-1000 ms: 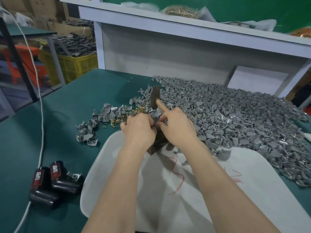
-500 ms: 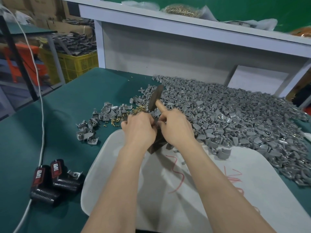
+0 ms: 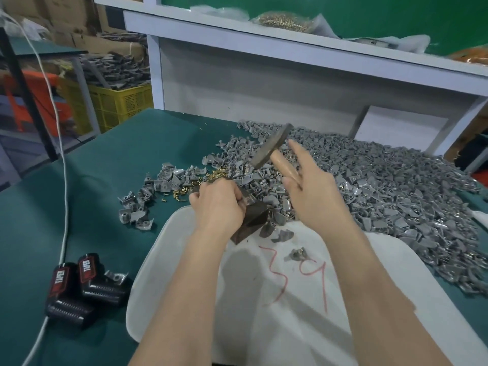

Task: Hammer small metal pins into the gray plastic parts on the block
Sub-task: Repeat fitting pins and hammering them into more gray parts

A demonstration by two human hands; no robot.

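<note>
Grips a wooden-handled hammer (image 3: 272,146) in the right hand (image 3: 314,199), thumb and lower fingers wrapped round the handle, index finger stretched straight. Holds the blurred steel head up in the air, tilted, above the near edge of the big heap of gray plastic parts (image 3: 390,186) and well clear of the dark block (image 3: 253,220).

Clamps the left hand (image 3: 219,204) over the top of that block, fingers curled tight. Cannot tell what lies under the fingertips. Shows a pale gray piece (image 3: 248,200) on the block's top, just beside them.

Stands the block at the far edge of a white tray (image 3: 396,281) marked in red, with a few loose gray parts beside it on the tray.

Scatters brass pins (image 3: 184,190) on the green table mat (image 3: 79,202) just left of the left hand, beside a smaller cluster of gray parts (image 3: 148,199). Leaves two black battery packs (image 3: 84,283) with red labels near the left edge, next to a white cable (image 3: 63,180).
</note>
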